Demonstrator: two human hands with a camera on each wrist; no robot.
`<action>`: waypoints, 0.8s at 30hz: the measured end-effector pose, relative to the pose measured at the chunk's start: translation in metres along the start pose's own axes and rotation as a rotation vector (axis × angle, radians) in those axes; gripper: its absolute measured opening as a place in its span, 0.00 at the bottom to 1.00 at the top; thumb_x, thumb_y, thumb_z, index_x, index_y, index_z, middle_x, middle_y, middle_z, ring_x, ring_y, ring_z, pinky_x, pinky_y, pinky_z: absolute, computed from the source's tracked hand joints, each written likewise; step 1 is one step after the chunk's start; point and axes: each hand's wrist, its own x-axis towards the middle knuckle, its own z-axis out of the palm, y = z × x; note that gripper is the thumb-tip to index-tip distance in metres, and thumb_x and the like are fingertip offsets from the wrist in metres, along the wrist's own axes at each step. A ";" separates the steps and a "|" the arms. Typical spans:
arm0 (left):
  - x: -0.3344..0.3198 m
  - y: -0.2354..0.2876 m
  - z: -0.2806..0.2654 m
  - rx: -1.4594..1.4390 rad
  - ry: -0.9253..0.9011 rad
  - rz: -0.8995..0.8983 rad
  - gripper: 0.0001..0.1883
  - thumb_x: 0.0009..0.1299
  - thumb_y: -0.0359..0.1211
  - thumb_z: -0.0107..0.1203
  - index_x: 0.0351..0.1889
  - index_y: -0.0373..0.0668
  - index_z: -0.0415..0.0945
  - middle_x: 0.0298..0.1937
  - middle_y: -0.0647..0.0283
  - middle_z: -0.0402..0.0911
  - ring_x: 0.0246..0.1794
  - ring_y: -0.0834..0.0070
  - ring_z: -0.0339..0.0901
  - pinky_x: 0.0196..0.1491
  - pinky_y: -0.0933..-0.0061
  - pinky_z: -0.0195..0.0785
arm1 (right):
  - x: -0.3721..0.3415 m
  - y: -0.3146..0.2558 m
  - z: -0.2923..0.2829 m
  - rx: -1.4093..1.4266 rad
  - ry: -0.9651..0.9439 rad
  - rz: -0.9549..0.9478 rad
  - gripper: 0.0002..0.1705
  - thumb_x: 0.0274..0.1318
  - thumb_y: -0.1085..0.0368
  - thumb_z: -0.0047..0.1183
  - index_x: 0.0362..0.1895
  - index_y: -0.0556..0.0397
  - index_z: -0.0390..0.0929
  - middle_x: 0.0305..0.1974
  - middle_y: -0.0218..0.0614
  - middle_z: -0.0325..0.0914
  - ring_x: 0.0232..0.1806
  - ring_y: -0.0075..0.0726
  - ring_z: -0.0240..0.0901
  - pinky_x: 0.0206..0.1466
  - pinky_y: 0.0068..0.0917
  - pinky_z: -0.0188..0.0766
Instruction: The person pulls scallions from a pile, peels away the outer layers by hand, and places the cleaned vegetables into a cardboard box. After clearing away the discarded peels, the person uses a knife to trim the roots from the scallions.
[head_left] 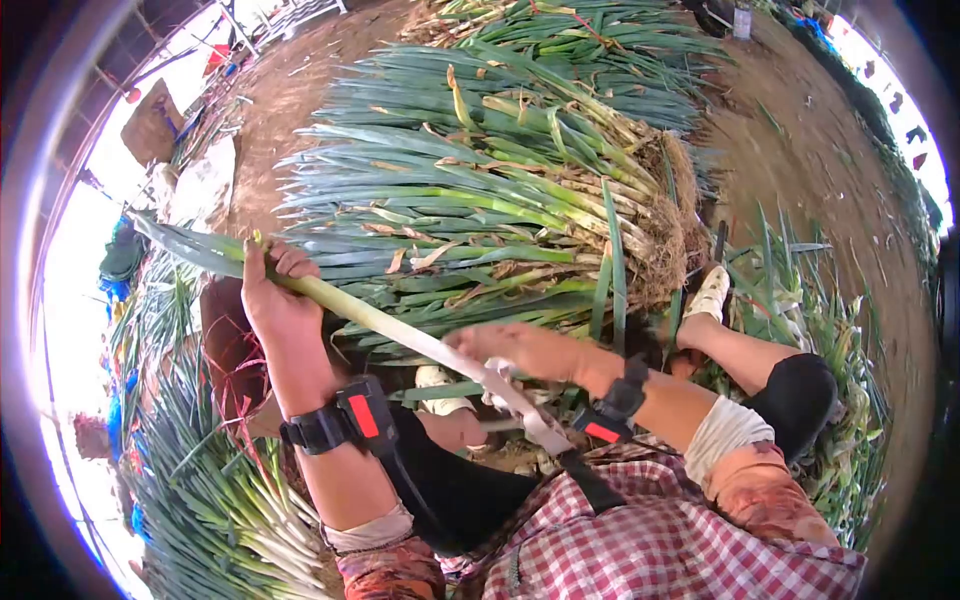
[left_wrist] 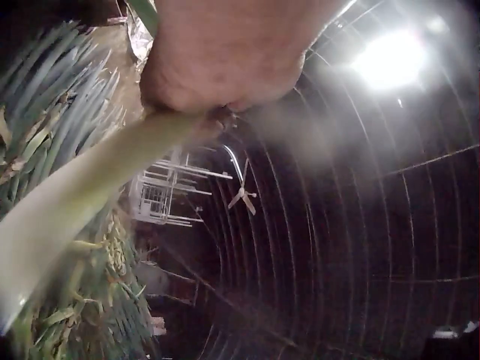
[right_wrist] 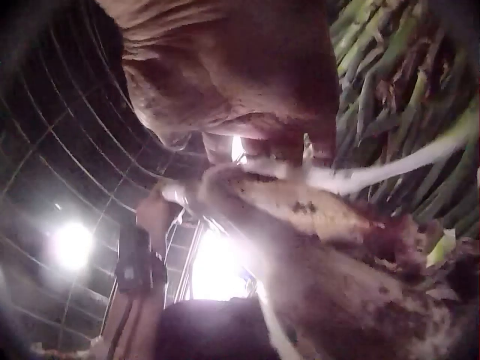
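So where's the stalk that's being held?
In the head view, the stalk slants through the left hand, left of centre, down toward the checked shirt, with the heaped stalks beyond.

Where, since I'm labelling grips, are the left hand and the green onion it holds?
Left hand (head_left: 281,302): head view, between fingers and wrist.
Green onion (head_left: 386,327): head view, on the pale stalk.

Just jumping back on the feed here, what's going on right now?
The person's left hand grips a long green onion by its green upper part, the pale stalk slanting down toward the body. Their right hand is beside the lower stalk; it's blurred, so I can't tell whether it's gripping anything. A big pile of onions lies ahead, roots to the right, with more onions at the lower left.
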 end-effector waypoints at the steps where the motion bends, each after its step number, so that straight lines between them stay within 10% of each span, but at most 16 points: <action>1: 0.009 0.006 -0.013 -0.076 -0.059 -0.059 0.11 0.66 0.39 0.47 0.29 0.44 0.62 0.22 0.72 0.59 0.18 0.85 0.55 0.20 0.85 0.51 | -0.004 0.001 0.011 -0.311 0.029 -0.038 0.22 0.60 0.50 0.37 0.48 0.52 0.71 0.36 0.31 0.73 0.36 0.24 0.66 0.42 0.25 0.64; 4: 0.020 0.012 -0.031 -0.143 -0.142 -0.117 0.11 0.67 0.40 0.45 0.29 0.43 0.62 0.23 0.70 0.61 0.19 0.82 0.58 0.22 0.83 0.56 | -0.020 -0.022 0.032 -0.001 0.081 0.313 0.23 0.60 0.48 0.36 0.41 0.54 0.73 0.29 0.30 0.71 0.30 0.23 0.64 0.36 0.23 0.64; 6: 0.013 -0.013 -0.010 0.090 0.240 0.137 0.12 0.68 0.40 0.44 0.30 0.42 0.62 0.24 0.66 0.64 0.22 0.77 0.64 0.26 0.76 0.65 | -0.019 -0.025 0.043 0.002 0.133 0.258 0.25 0.60 0.47 0.35 0.37 0.55 0.73 0.23 0.31 0.70 0.26 0.23 0.61 0.32 0.24 0.63; 9: 0.001 -0.057 -0.001 0.309 0.037 -0.102 0.11 0.69 0.40 0.40 0.37 0.42 0.63 0.29 0.60 0.71 0.30 0.66 0.73 0.37 0.62 0.72 | 0.005 -0.039 0.044 -0.123 0.354 0.077 0.29 0.59 0.44 0.32 0.34 0.59 0.71 0.23 0.39 0.70 0.24 0.30 0.60 0.31 0.28 0.62; 16: -0.011 -0.087 0.015 0.161 0.230 -0.292 0.08 0.68 0.38 0.42 0.30 0.45 0.63 0.19 0.71 0.58 0.13 0.82 0.54 0.14 0.80 0.49 | -0.013 -0.029 0.029 -0.694 0.381 -0.212 0.24 0.59 0.51 0.34 0.34 0.61 0.70 0.25 0.52 0.69 0.28 0.48 0.68 0.35 0.35 0.63; 24: -0.001 -0.102 0.007 0.156 0.338 -0.106 0.08 0.66 0.37 0.43 0.27 0.48 0.59 0.18 0.71 0.58 0.11 0.81 0.54 0.14 0.78 0.47 | -0.121 -0.038 0.036 -0.518 0.589 0.250 0.17 0.57 0.58 0.40 0.31 0.60 0.71 0.19 0.47 0.66 0.19 0.42 0.62 0.25 0.34 0.60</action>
